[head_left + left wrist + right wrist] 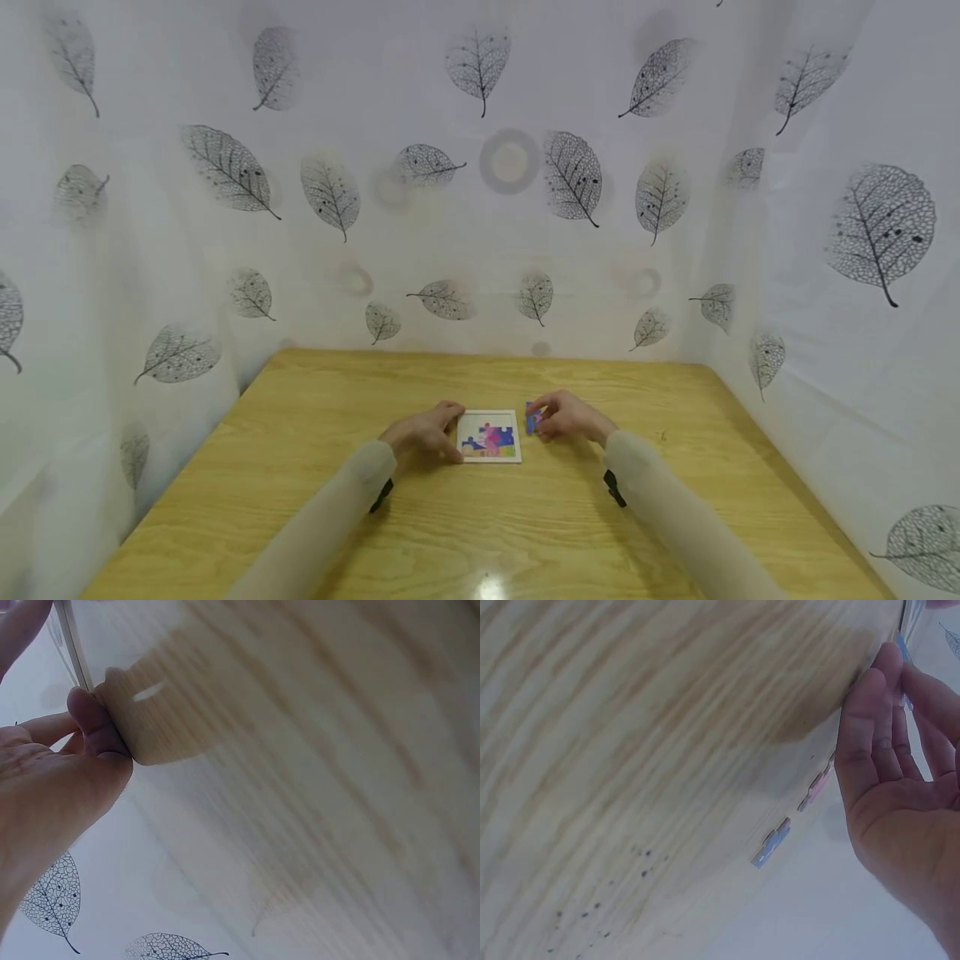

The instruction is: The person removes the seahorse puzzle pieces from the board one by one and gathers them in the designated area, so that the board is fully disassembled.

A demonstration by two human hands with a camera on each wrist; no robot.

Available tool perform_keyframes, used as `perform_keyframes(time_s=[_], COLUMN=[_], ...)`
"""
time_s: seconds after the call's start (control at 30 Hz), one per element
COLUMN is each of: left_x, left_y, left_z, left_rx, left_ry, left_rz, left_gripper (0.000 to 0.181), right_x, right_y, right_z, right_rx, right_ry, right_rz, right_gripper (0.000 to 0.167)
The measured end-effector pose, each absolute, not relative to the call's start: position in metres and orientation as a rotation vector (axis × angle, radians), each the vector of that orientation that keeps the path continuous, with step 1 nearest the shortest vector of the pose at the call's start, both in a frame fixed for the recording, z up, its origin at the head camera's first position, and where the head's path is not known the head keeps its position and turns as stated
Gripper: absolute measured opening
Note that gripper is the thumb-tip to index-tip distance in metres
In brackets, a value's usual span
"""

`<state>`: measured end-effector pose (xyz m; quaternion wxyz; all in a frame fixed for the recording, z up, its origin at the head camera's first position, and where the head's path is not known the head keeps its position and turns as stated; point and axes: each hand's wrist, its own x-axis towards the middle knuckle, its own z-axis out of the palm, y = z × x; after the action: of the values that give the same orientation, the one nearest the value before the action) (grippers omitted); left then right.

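Observation:
A white-framed jigsaw puzzle tray (488,412) lies on the table, its lower part filled with blue, pink and yellow pieces and its upper part pale. My left hand (427,432) holds the tray's left side, thumb at the near corner and fingers at the far one. In the left wrist view that thumb (96,724) touches the tray's thin edge. Just right of the tray, my right hand (566,417) pinches a blue jigsaw piece (903,649), seen edge-on between thumb and fingertips. The fingers partly hide loose blue and pink pieces (531,421) there.
Two loose jigsaw pieces, one blue (771,844) and one pinkish (816,787), lie on the wood-grain table (330,392) in the right wrist view. White leaf-print curtains (420,242) stand behind the table and along both sides.

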<state>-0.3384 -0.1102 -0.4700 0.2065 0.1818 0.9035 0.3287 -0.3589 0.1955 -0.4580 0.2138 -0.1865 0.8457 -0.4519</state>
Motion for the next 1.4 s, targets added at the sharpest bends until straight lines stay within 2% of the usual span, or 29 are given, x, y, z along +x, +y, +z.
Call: perform_keyframes(time_s=[0.33, 0.97, 1.4], left_x=[-0.338, -0.337, -0.337], left_y=[-0.11, -0.11, -0.11], left_z=[-0.469, -0.468, -0.469], left_rx=[0.501, 0.524, 0.505], left_ry=[2.505, 2.497, 2.501], left_rz=[0.936, 0.965, 0.963], left_gripper=[0.094, 0.093, 0.093], right_x=[-0.357, -0.359, -0.362], right_y=[0.192, 0.197, 0.202], right_z=[-0.46, -0.464, -0.468], right_rx=[-0.442, -0.486, -0.658], right_ry=[2.501, 2.515, 2.541], right_rz=[-1.135, -1.139, -1.068], right_gripper=[0.023, 0.024, 0.028])
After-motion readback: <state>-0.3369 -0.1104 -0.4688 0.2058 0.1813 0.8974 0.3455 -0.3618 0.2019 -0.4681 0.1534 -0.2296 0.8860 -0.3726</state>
